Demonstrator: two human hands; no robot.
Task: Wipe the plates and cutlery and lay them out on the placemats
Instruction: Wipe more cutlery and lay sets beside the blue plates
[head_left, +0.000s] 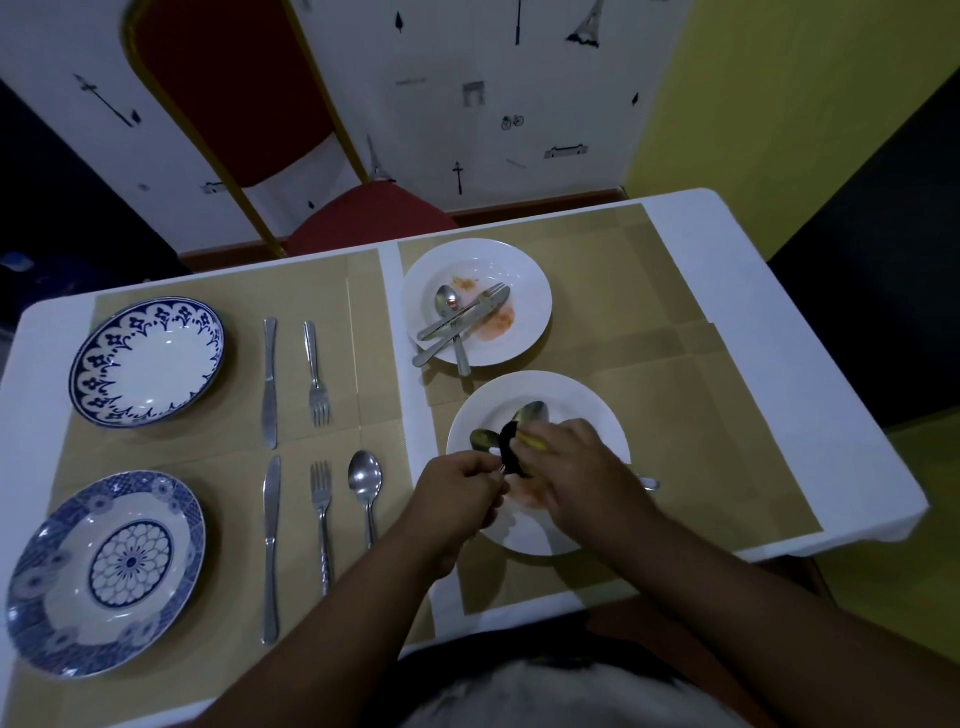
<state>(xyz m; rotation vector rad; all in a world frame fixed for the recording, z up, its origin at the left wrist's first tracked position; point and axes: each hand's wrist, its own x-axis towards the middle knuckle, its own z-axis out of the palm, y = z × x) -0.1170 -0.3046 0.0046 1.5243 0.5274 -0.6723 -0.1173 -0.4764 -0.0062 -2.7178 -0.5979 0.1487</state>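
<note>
A white plate (576, 400) with orange smears lies on the right placemat (701, 415), near me. Over it my left hand (460, 491) grips the handle of a spoon (482, 439). My right hand (576, 467) presses a dark sponge with a yellow side (511, 454) around that spoon's neck. A second spoon (532, 413) rests on the plate behind the sponge. A cutlery handle (647, 483) sticks out from under my right hand. Farther back, another smeared white plate (524, 265) carries a spoon, fork and knife (457, 322).
On the left placemats (218, 462) lie two blue patterned plates (148, 361) (106, 571). A knife (269, 384) and fork (316, 374) lie by the far one. A knife (270, 545), fork (322, 519) and spoon (365, 488) lie by the near one. A red chair (363, 218) stands behind the table.
</note>
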